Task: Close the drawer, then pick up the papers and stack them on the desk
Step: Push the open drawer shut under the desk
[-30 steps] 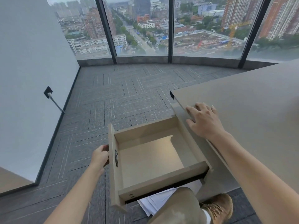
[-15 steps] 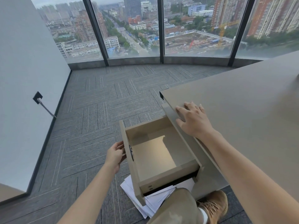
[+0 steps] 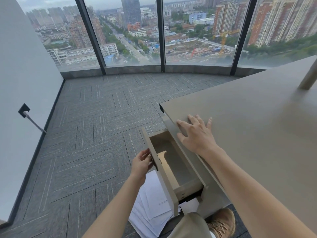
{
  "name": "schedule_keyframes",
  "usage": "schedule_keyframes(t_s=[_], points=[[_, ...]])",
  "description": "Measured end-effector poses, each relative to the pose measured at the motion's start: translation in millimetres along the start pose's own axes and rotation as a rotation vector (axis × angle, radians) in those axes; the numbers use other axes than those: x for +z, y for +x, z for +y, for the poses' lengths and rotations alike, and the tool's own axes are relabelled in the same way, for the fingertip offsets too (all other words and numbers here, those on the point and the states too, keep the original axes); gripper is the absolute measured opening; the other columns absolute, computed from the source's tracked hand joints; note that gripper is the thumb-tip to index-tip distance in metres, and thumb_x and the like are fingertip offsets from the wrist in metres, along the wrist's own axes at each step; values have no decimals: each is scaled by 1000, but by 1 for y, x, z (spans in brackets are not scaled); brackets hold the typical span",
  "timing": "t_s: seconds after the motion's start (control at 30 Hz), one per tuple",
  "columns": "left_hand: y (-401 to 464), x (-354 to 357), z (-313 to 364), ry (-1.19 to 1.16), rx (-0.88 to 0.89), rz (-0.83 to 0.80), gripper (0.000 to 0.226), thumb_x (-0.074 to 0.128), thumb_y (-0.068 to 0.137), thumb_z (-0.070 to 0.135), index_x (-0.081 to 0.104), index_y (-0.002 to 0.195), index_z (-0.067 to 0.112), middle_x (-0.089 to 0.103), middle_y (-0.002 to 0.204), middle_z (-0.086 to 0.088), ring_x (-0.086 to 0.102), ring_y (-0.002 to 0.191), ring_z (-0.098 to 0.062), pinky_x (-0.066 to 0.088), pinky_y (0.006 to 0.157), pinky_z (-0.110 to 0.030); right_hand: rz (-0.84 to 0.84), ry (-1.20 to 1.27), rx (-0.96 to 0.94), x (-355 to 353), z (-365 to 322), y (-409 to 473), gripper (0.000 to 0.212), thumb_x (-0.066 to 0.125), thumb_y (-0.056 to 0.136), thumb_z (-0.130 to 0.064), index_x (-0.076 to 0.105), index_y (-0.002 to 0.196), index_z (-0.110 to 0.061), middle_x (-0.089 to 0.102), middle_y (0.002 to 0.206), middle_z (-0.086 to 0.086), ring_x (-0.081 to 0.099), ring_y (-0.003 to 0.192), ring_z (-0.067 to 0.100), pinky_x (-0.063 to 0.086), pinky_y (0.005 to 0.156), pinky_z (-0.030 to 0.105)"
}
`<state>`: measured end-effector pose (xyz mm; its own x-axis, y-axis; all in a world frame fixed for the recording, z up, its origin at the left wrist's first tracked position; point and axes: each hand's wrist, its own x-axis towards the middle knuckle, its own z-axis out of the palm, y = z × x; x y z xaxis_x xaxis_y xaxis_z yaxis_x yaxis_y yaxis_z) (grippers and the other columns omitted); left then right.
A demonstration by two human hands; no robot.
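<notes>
A beige drawer [image 3: 178, 170] sticks partway out of the left side of the beige desk [image 3: 248, 127]; its inside looks empty. My left hand [image 3: 141, 164] presses against the outer face of the drawer front, fingers curled near its small lock. My right hand [image 3: 195, 133] lies flat and open on the desk's left edge, just above the drawer. White papers [image 3: 151, 210] lie scattered on the carpet below the drawer, partly hidden by the drawer front and my knee.
Grey carpet tiles [image 3: 96, 134] cover the floor up to tall windows at the back. A white wall [image 3: 22, 79] with a dark socket and cable [image 3: 24, 109] runs on the left. My knee [image 3: 190, 225] and brown boot [image 3: 222, 222] are beside the papers. A beige post [image 3: 308, 78] stands on the desk.
The drawer has slid further into the desk, pushed by my left hand. More of the papers on the floor now shows. My right hand has stayed on the desk edge.
</notes>
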<state>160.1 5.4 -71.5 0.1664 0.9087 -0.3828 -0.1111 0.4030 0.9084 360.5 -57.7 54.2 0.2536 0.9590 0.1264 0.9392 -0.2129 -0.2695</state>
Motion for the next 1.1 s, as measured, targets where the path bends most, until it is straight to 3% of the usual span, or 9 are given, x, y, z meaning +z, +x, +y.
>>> schedule_keyframes(t_s=[0.23, 0.37, 0.47, 0.57, 0.97, 1.1], points=[[11, 36, -4, -58, -4, -68, 30, 57, 95, 2, 58, 125, 2, 65, 125, -18, 66, 105, -30, 56, 92, -39, 23, 24, -6, 0, 1, -1, 54, 49, 91, -45, 42, 144, -38, 30, 160, 12, 15, 151, 34, 0, 117, 67], [17, 53, -6, -129, -21, -101, 34, 64, 91, 4, 60, 124, 0, 64, 127, -20, 66, 113, -32, 54, 97, -44, 33, 16, -7, 0, 1, 1, 55, 50, 90, -46, 42, 144, -39, 31, 159, 12, 16, 151, 33, 2, 118, 66], [18, 66, -8, -182, -16, -105, 35, 64, 91, 5, 59, 125, 0, 64, 128, -18, 68, 100, -23, 59, 86, -31, 33, 23, 2, 1, 0, 2, 55, 51, 90, -45, 43, 143, -39, 31, 159, 11, 16, 150, 32, 2, 118, 65], [22, 77, -12, -188, -6, -112, 37, 64, 92, 7, 57, 127, -1, 62, 131, -20, 65, 102, -23, 59, 82, -27, 29, 26, 5, 1, 1, 3, 54, 51, 90, -45, 43, 143, -40, 31, 159, 11, 15, 151, 32, 1, 118, 65], [33, 98, -21, -185, -38, -141, 34, 52, 98, 5, 55, 131, 2, 61, 131, -18, 64, 96, -19, 57, 82, -26, 56, 28, 14, 2, -2, 4, 51, 53, 86, -42, 47, 136, -38, 34, 156, 12, 18, 149, 33, 3, 118, 66], [35, 96, -20, -135, -65, -148, 32, 54, 96, 5, 55, 127, 3, 63, 127, -17, 63, 102, -22, 54, 95, -36, 64, 28, 14, 3, -2, 4, 49, 53, 86, -42, 48, 134, -38, 37, 154, 11, 20, 148, 33, 4, 118, 66]])
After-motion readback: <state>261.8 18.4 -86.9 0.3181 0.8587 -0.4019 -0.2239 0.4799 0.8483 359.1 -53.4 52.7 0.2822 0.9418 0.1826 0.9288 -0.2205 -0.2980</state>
